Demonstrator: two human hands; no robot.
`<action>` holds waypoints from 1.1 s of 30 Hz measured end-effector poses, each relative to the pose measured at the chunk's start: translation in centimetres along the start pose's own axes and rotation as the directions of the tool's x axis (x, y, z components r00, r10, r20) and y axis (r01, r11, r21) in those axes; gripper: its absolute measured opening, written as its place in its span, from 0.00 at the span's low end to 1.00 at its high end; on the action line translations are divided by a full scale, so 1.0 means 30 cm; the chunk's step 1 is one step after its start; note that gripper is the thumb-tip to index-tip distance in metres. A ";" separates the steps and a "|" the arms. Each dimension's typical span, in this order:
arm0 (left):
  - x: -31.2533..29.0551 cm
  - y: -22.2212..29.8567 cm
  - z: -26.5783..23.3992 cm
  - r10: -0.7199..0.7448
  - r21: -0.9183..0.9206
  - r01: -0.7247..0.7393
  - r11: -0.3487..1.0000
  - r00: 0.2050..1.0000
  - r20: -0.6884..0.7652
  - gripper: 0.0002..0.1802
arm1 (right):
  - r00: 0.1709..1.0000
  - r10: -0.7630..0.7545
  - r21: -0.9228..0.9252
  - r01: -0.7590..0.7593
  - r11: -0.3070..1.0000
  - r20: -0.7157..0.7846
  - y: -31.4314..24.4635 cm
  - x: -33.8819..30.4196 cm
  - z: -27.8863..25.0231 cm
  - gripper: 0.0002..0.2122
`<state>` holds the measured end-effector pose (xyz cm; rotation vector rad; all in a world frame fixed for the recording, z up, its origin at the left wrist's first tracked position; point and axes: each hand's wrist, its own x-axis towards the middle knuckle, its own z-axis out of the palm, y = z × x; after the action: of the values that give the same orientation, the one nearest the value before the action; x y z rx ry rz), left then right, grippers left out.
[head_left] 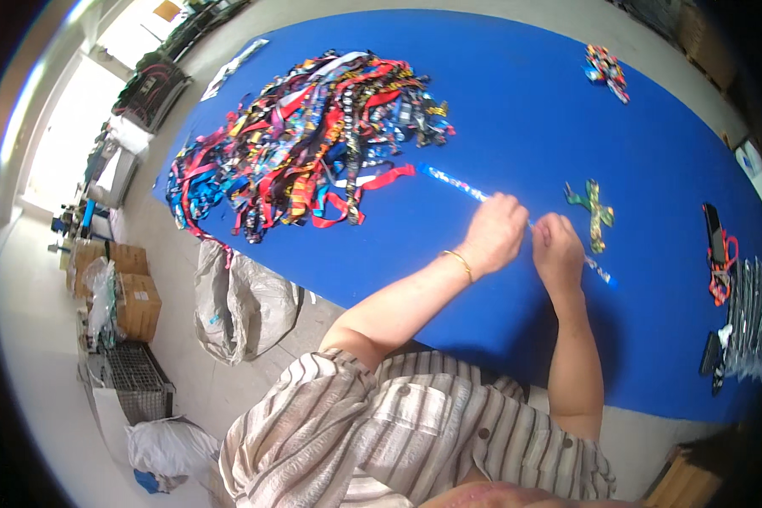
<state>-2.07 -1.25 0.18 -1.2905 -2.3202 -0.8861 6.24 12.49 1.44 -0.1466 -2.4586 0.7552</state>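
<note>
A light-blue patterned strap (454, 181) runs slantwise over the blue table, like one of the ribbon straps in the pile. My left hand (497, 231), with a gold bangle at the wrist, is closed on its middle. Close beside it, my right hand (558, 250) pinches the same strap, whose other end comes out past that hand to the right. The far left end lies near a red strap end of a big tangled pile of colourful straps (313, 135). Just right of my right hand lies a small green-and-yellow strap bundle (597, 216).
Another small multicoloured bundle (606, 72) sits at the table's far right. Along the right edge are clear plastic packs (749, 317) and a black item with a red strap (717, 245). A whitish sack (244, 300) and cardboard boxes (135, 296) stand on the floor left.
</note>
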 end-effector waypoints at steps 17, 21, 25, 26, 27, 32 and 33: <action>-0.005 -0.137 -0.045 -0.279 0.133 0.295 0.946 0.952 -0.126 0.04 | 0.994 0.083 -0.073 -0.078 0.994 0.071 -0.020 0.015 0.005 0.04; -0.007 -0.111 -0.074 -0.252 0.105 0.260 0.960 0.964 -0.086 0.07 | 0.993 0.097 -0.048 -0.094 0.994 0.061 -0.028 0.010 -0.001 0.04; -0.004 -0.101 -0.102 -0.244 0.096 0.248 0.964 0.968 -0.050 0.08 | 0.991 0.119 -0.026 -0.118 0.993 0.067 -0.029 0.010 -0.004 0.04; -0.004 -0.102 -0.106 -0.239 0.091 0.240 0.966 0.971 -0.025 0.09 | 0.991 0.113 -0.022 -0.112 0.993 0.071 -0.028 0.010 -0.005 0.04; -0.004 -0.105 -0.109 -0.234 0.086 0.233 0.969 0.972 0.000 0.09 | 0.991 0.112 -0.023 -0.111 0.994 0.070 -0.026 0.010 -0.003 0.04; -0.003 -0.125 -0.111 -0.205 0.095 0.201 0.975 0.978 0.037 0.06 | 0.992 0.111 -0.043 -0.108 0.993 0.055 -0.022 0.012 0.007 0.04; -0.004 -0.128 -0.110 -0.199 0.112 0.192 0.975 0.979 0.053 0.05 | 0.993 0.106 -0.041 -0.104 0.994 0.058 -0.022 0.012 0.009 0.04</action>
<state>-5.30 -5.03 1.23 -1.0759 -2.5411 -0.7774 5.83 11.91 1.80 -0.2733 -2.5397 0.7685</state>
